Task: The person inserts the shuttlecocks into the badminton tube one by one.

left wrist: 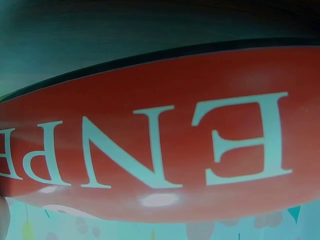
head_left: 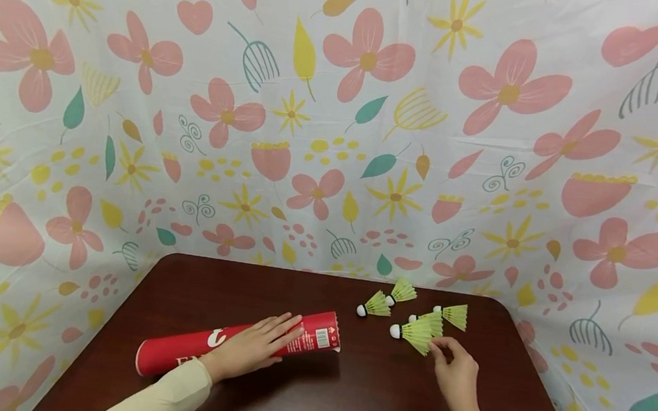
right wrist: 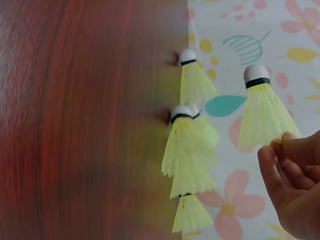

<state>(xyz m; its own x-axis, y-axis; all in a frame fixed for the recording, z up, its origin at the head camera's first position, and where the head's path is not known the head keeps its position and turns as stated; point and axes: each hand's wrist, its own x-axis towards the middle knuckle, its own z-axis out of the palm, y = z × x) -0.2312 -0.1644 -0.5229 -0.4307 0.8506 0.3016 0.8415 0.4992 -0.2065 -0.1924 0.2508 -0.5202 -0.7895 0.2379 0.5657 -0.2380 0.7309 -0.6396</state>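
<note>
A red shuttlecock tube (head_left: 187, 348) with white lettering lies on its side on the dark brown table (head_left: 347, 396). My left hand (head_left: 270, 337) rests flat on top of the tube near its right end, fingers straight. The tube (left wrist: 160, 150) fills the left wrist view. Several yellow-green shuttlecocks lie to the right of the tube's end. My right hand (head_left: 434, 349) pinches the skirt edge of the nearest shuttlecock (head_left: 414, 334). In the right wrist view my right hand (right wrist: 281, 146) holds that shuttlecock (right wrist: 261, 112) by its skirt, cork end pointing away from the hand.
Other shuttlecocks (head_left: 376, 304) (head_left: 402, 292) (head_left: 454, 316) lie loose near the table's far right corner, a cluster of them (right wrist: 186, 145) showing in the right wrist view. A flowered cloth (head_left: 335, 134) hangs around the table's back and sides.
</note>
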